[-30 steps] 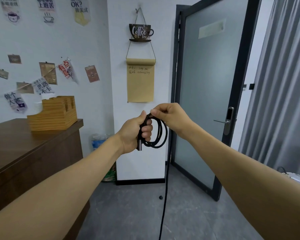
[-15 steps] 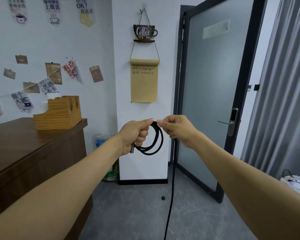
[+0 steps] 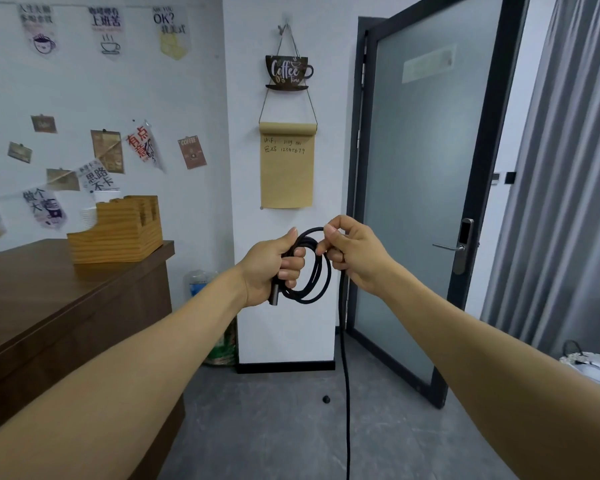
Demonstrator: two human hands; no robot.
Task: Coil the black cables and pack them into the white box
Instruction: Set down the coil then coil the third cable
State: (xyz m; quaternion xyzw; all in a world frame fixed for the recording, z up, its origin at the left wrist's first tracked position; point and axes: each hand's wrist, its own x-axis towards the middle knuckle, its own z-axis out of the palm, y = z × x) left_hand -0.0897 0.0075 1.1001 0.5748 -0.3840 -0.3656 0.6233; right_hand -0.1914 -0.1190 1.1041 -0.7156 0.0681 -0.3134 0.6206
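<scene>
**Cable coil held at chest height, both hands engaged**

At mid-frame, before the white pillar, the left hand [image 3: 272, 263] gripped the black cable [image 3: 321, 278] as a small coil of several loops, fingers curled round the bundle, a metal connector [image 3: 274, 295] protruding below the fist. The right hand [image 3: 352, 252] pinched the topmost loop between thumb and forefinger. Beneath it, the uncoiled length hung straight down toward the grey floor [image 3: 274, 427].

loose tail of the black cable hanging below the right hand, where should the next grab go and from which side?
Probably on the straight hanging run just below the right hand, coming from the right: it drops free and vertical there. The left hand and the coil it grips fill the other side.
</scene>
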